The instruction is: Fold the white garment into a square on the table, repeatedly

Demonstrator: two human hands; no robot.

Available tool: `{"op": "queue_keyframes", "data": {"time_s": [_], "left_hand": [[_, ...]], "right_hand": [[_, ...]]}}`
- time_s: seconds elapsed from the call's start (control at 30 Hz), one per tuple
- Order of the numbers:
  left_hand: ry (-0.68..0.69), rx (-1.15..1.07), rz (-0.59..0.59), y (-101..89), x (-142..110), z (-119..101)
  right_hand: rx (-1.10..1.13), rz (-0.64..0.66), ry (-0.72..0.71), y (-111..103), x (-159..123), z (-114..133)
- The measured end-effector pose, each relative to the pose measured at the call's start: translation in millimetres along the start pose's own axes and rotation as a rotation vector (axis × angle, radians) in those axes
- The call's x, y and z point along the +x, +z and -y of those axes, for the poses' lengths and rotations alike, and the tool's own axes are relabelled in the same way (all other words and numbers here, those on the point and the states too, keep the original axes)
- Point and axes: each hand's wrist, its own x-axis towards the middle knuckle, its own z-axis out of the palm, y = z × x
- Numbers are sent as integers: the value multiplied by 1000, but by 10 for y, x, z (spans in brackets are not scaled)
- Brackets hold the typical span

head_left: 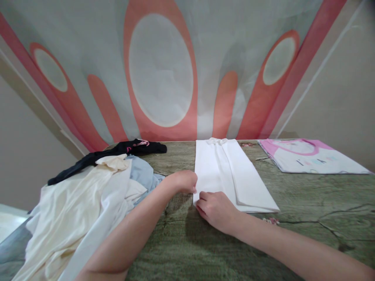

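A white folded garment [211, 168] lies flat on the wood-patterned table, a small gathered collar at its far end and a folded panel along its right side. At its left edge, close to the near corner, my left hand [186, 181] is closed with the fingertips pinching the cloth. My right hand [216, 210] grips the near edge by the same corner, its fingers curled and pressed together. The two hands are close but apart, and the fingertips are partly hidden.
To the left lies a loose pile of cream and white clothes [76, 207], with a light blue garment [142, 173] and a black garment [96, 158] by it. A folded pink-and-white shirt [313, 156] rests at the back right. Behind the table [316, 199] hangs a patterned backdrop [205, 58].
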Motion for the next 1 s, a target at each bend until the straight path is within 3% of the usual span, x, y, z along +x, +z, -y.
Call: {"op": "queue_keyframes", "data": {"time_s": [0.4,0.7,1.0], "left_hand": [[-2,-18,44,13,45,10],[-23,-41,21,-22,10,43],[-56,11,42,-24,25,13]], "right_hand": [[-74,-35,9,42,31,37],[37,-102,145,126,46,49],[99,-127,85,157,21,68]]}}
